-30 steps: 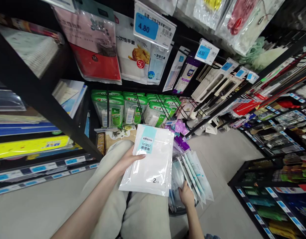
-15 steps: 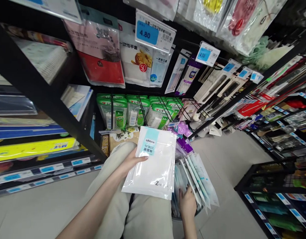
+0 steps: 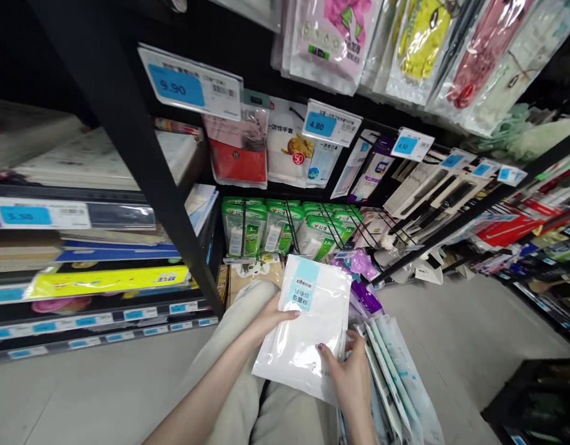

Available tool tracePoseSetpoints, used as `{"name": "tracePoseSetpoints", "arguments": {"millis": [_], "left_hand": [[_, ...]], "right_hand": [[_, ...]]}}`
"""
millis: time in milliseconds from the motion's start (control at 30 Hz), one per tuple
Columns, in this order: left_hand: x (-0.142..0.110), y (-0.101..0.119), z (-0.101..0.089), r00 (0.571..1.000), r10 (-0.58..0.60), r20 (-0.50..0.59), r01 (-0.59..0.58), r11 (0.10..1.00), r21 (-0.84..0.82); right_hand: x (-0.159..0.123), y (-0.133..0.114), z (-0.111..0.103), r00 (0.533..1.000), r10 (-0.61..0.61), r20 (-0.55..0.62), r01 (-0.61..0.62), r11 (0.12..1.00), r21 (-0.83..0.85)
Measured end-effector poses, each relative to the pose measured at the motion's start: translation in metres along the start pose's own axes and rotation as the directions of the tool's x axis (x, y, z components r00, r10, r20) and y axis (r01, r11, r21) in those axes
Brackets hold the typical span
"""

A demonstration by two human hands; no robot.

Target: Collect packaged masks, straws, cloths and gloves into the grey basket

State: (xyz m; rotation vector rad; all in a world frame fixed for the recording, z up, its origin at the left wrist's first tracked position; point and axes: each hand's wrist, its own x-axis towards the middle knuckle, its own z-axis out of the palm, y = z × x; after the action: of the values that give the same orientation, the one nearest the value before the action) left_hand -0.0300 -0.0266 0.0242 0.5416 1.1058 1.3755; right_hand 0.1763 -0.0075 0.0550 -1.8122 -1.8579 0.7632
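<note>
- While the left hand [image 3: 271, 318] carries its left side, a flat white rectangular plastic packet with a pale-blue label panel [image 3: 308, 337] lies tilted above the person's pale grey trousers [image 3: 227, 352], printed face up.
- The left grip is narrow, holding the packet with the thumb across the front; the other fingers are hidden behind it, probably as support so the soft pack does not sag.
- The right hand [image 3: 352, 374] is at the packet's lower right edge, its thumb over the front and its fingers beyond the edge. Its grip is part-spread there; I cannot tell whether it presses. A hand on each side likely steadies the slippery film.
- Just right of that hand, thin white and pale-blue plastic packets [image 3: 403, 371] lean side by side on edge, an arrangement that seems to keep each one easy to pick out.
- Ahead, clear packs with green tops [image 3: 244, 228] hang in rows on black metal hooks, presumably so that their fronts face the shopper.
- A shiny purple plastic package [image 3: 366, 296] sits low, near the leaning packets.
</note>
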Motion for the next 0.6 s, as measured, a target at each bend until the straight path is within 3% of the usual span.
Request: {"name": "tracePoseSetpoints", "arguments": {"millis": [133, 333, 433, 600], "left_hand": [[-0.001, 0.003, 0.002, 1.000, 0.007, 0.002, -0.007, 1.000, 0.003], [-0.003, 0.006, 0.005, 1.000, 0.013, -0.011, -0.014, 0.998, -0.064], [-0.004, 0.006, 0.006, 0.999, 0.010, -0.042, -0.014, 0.995, -0.099], [-0.001, 0.002, 0.004, 0.998, 0.044, -0.044, -0.047, 0.995, -0.087]], "right_hand": [[-0.001, 0.008, 0.004, 0.990, 0.132, 0.058, -0.134, 0.990, 0.041], [0.006, 0.025, 0.005, 0.995, 0.077, 0.058, -0.089, 0.964, 0.250], [0.010, 0.035, 0.002, 0.997, 0.076, 0.006, -0.074, 0.947, 0.313], [0.011, 0.050, -0.023, 0.976, 0.134, -0.174, -0.087, 0.964, 0.252]]}}
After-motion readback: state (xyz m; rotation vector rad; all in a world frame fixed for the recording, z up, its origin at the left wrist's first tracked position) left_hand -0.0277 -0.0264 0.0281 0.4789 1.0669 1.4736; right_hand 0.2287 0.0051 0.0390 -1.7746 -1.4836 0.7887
